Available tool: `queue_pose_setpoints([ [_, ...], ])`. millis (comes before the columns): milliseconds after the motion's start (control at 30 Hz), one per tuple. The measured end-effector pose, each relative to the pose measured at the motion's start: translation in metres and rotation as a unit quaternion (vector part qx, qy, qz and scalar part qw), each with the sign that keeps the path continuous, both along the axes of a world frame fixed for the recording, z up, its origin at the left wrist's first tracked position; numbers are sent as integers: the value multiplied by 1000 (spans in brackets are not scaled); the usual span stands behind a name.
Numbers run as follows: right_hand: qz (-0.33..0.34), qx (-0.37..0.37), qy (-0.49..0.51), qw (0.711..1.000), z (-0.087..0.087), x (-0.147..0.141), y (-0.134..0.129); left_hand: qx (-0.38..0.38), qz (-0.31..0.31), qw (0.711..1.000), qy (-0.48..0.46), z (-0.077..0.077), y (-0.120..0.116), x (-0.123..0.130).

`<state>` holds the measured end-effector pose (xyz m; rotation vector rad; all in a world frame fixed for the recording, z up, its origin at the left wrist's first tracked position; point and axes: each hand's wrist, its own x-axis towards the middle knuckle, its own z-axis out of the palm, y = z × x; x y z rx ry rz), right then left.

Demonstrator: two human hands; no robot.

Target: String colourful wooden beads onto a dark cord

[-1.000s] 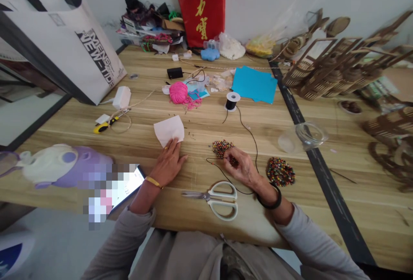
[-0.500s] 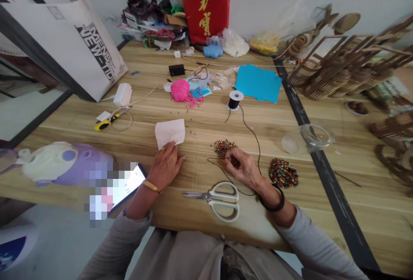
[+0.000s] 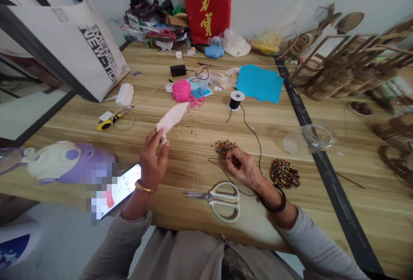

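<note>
A piece of white tissue paper (image 3: 172,118) is pinched by one end in my left hand (image 3: 153,157), raised a little over the table. My right hand (image 3: 243,166) has its fingers curled together at a heap of small multicoloured beads (image 3: 224,147); what lies between the fingertips is hidden. Black cord (image 3: 226,174) with a small bead on it loops beside and under that hand. Below lie white-handled scissors (image 3: 224,196), blades pointing left. A second heap of beads (image 3: 284,173) sits right of my right wrist.
A spool of black cord (image 3: 236,100) and pink yarn (image 3: 182,90) stand farther back, near blue sheets (image 3: 260,83). On the left are a phone (image 3: 124,185), a purple bottle (image 3: 97,161) and a yellow cutter (image 3: 108,122). A clear jar (image 3: 309,139) lies right.
My left hand has gone from lying flat on the tissue to pinching and lifting it, and the tissue is now folded and tilted. My right hand has hardly moved.
</note>
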<state>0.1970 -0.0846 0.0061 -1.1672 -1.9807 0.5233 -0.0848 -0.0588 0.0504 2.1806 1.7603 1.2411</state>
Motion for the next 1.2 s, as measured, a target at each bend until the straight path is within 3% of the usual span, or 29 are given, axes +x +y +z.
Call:
queue_pose_setpoints([
  [100,-1,-2,4,1000,0,0,0,3,18,999,-36,0,-12,-2],
  [267,-3,3,-3,1000,0,0,0,21,4,998,59,-19,-35,5],
  [533,1,14,-8,1000,2,-1,0,-62,-23,995,77,-42,-38,3],
  [767,-3,18,-12,1000,1,0,1,-61,-50,977,199,-43,-39,2],
  [1033,-7,10,-20,1000,-1,2,0,-77,-77,960,257,-35,-30,2],
  [1200,0,-3,-16,1000,0,4,-1,-90,-62,962,251,-31,-46,7],
])
